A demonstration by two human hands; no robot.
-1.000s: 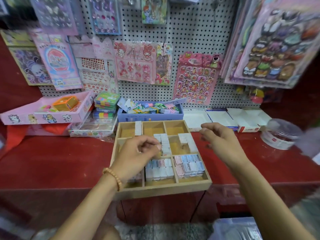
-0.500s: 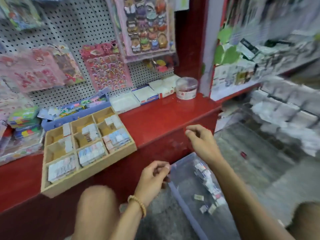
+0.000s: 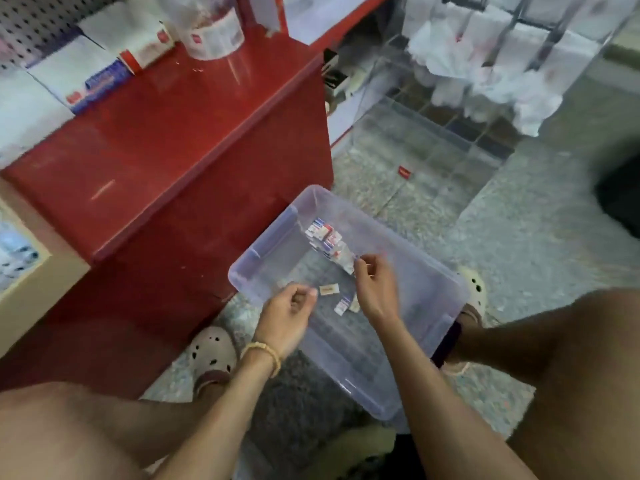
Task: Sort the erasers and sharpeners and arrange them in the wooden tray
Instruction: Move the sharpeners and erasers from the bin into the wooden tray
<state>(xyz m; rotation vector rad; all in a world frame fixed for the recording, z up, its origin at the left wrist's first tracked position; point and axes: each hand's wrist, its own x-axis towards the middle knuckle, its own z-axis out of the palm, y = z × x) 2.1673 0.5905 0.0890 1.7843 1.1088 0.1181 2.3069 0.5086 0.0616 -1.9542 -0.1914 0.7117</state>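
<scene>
Low in the middle of the frame, both hands hang over a clear plastic bin [image 3: 415, 289] on the floor: the left hand [image 3: 287, 313] has its fingers loosely curled around nothing I can see, and the right hand [image 3: 372, 285] curls its fingertips at a row of small erasers [image 3: 327, 240]; whether it grips one is blurred. A few loose erasers [image 3: 329, 290] lie on the bin's bottom between the hands. Farther off, at the left edge, a corner of the wooden tray [image 3: 24, 268] sits on the red counter [image 3: 166, 133], with white boxes [image 3: 79, 71] at upper left.

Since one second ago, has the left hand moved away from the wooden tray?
Yes. The left hand left the wooden tray on the red counter and went down to the right, now over the clear bin on the floor.
</scene>
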